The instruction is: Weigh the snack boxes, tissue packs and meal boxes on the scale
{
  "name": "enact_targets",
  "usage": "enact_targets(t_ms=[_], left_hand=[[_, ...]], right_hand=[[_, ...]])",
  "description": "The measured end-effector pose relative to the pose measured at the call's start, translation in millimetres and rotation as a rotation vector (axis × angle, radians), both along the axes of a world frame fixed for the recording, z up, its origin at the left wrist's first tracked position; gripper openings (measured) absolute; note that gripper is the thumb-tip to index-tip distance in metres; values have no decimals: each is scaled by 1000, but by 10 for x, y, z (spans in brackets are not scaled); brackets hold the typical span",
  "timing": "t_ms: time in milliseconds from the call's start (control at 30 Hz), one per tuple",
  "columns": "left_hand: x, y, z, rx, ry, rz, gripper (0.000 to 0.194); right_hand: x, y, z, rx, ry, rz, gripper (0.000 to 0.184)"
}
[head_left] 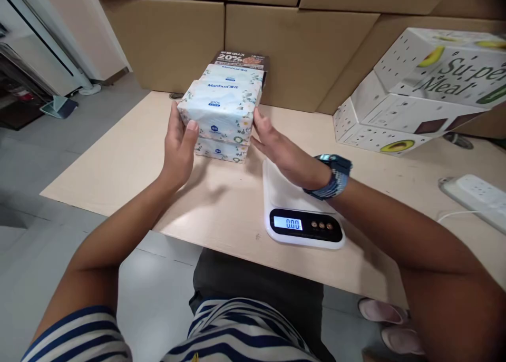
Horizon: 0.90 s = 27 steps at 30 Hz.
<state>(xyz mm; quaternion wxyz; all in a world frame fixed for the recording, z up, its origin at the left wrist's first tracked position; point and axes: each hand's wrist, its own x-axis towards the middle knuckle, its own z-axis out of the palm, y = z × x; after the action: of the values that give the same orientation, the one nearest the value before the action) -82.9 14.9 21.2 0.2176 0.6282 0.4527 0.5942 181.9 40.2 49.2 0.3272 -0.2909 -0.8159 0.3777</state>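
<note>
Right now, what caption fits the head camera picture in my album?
Left hand, right hand, tissues between, and a scale reading 0.00.

Table's (221,204) smooth matt pale wood, scale (304,227) near its front edge looks like white plastic with a glossy black panel.

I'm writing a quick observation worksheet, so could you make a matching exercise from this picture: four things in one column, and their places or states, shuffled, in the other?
1. Tissue packs
2. Digital scale
3. Power strip
4. Blue patterned wristband

A. Lit up, reading 0.00
B. Around the right wrist
C. Between the left hand and the right hand
D. By the picture's right edge

Pairs: 1-C, 2-A, 3-D, 4-B
</note>
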Motion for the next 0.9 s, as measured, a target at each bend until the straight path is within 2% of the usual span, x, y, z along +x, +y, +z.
enact_targets(t_ms=[133,233,300,367,467,533,633,767,900], left_hand=[[153,-183,-35,217,85,-70,101],[388,-324,-27,292,180,-208,102],[606,-414,3,289,228,-333,105],[837,-491,30,248,274,-477,110],[1082,-565,9,158,297,-641,115],[1127,-579,-67,100,277,-660,111],[1054,-562,-241,-10,232,-613,104],[945,-504,-397,-181,177,-629,103],[988,-443,-307,-253,143,-818,100]], right_hand=[[421,-292,282,-10,28,21,105],[873,-601,280,10,46,6,112],[1131,-790,162,46,92,-80,111],[1330,-921,-8,73,178,-228,103],[1566,-980,-304,-17,235,-379,99],[1719,-945,-503,-78,205,-378,107],[1928,-859,-732,-49,198,-382,108],[2040,-861,-827,-31,179,-414,101],[1964,-993,-828,-48,186,-338,102]])
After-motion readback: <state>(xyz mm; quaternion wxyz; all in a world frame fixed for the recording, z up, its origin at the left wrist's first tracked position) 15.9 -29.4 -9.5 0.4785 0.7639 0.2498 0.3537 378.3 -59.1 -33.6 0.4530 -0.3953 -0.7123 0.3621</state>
